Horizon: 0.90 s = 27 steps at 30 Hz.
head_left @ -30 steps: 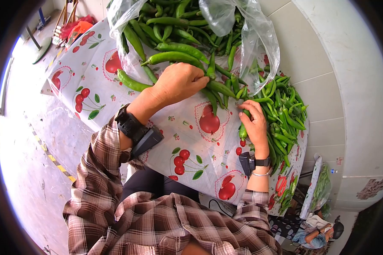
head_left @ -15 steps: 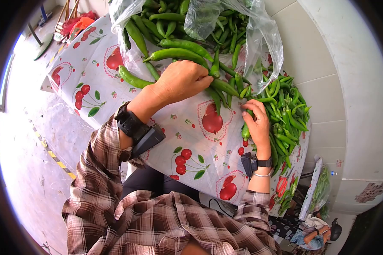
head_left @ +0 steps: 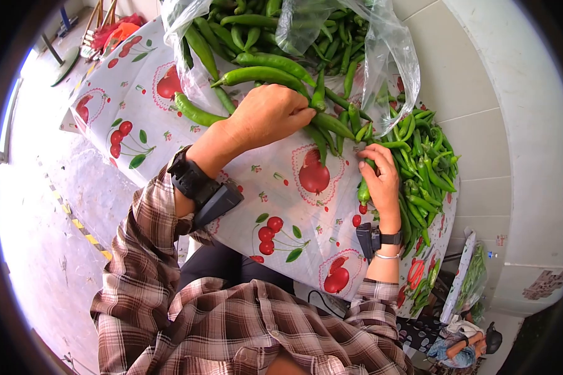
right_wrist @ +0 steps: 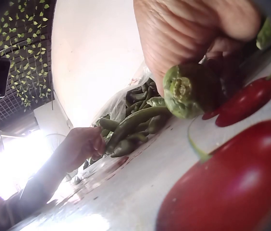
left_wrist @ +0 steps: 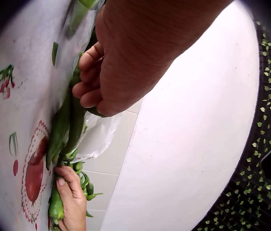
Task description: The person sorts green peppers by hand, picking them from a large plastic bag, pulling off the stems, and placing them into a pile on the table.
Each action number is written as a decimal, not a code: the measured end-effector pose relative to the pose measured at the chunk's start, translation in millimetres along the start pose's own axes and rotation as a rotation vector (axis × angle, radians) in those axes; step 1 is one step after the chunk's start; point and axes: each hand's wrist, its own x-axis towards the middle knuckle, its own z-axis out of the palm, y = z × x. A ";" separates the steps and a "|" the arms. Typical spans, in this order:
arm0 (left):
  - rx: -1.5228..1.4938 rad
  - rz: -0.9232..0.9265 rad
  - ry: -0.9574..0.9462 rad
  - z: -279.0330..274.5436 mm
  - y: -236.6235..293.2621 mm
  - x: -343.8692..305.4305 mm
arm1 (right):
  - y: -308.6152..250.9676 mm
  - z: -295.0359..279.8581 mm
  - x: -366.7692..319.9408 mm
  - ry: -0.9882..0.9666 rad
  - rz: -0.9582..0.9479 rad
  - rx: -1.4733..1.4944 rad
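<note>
Right hand (head_left: 380, 178): gripping a plump green pepper (head_left: 363, 191).
Nearby, left hand (head_left: 266, 119): curled at long green peppers (head_left: 334, 125), unclear if pinching.

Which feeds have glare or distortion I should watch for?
Head: fisheye bending, black rim, floor blown out at left, green peppers clear; left wrist: left hand dim, dark corners; right wrist: strong glare behind the left forearm, washed-out tablecloth at the bottom left.

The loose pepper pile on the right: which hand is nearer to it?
The right hand: it is at the left edge of the pepper pile, holding a green pepper; the left hand is farther left, near the plastic bag.
</note>
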 end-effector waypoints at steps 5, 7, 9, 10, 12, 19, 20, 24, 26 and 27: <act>-0.023 0.029 0.012 3.4 -4.0 -0.3 | -0.2 -0.2 0.2 -0.001 -0.001 -0.002; -0.045 0.050 0.025 3.1 -3.7 -0.9 | 0.1 -0.1 0.1 -0.003 -0.001 0.005; -0.031 0.035 0.004 2.2 -2.8 -0.8 | 1.0 0.1 0.1 -0.003 -0.001 0.012; -0.030 0.034 0.004 2.7 -3.3 -0.8 | 1.5 0.1 0.2 -0.002 -0.011 0.008; -0.014 0.042 0.010 3.7 -4.3 -0.5 | 1.4 0.2 0.0 -0.001 -0.020 0.003; -0.009 0.045 0.001 3.1 -3.1 -0.8 | 1.4 -0.2 0.5 -0.012 -0.003 -0.018; 0.001 0.033 -0.015 2.3 -2.2 -1.1 | 2.1 -0.1 0.7 -0.010 -0.015 -0.025; 0.043 0.079 -0.013 3.5 -2.0 -2.8 | 2.6 0.6 0.4 0.004 -0.027 -0.017; 0.061 0.072 -0.034 2.5 -0.8 -3.1 | 5.7 1.4 0.3 0.021 -0.081 -0.039; 0.079 0.065 -0.057 1.8 -0.3 -3.2 | 5.1 1.1 0.4 0.020 -0.080 -0.040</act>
